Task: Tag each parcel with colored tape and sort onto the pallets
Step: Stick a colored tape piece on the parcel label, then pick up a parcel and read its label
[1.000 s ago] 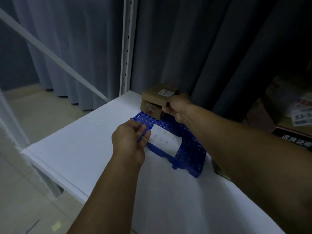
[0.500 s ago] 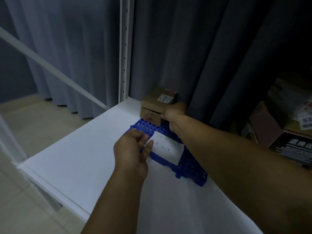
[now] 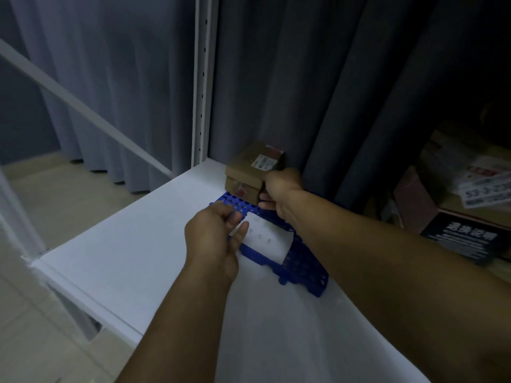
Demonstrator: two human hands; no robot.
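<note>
Two stacked parcels (image 3: pixel 255 172) were seen at the far end of the blue pallet (image 3: pixel 304 269) on the tabletop (image 3: pixel 124 258). They were gripped by the right hand (image 3: pixel 279 189); the pallet's left edge was pinched by the left hand (image 3: pixel 213 239). Further boxes (image 3: pixel 456 172) at the right were judged unsorted.

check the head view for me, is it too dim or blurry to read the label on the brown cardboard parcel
Head view: dim, bluish light; the white shelf is the brightest area, the right side falls into deep shadow. The white label on the brown cardboard parcel is too soft to read.
</note>
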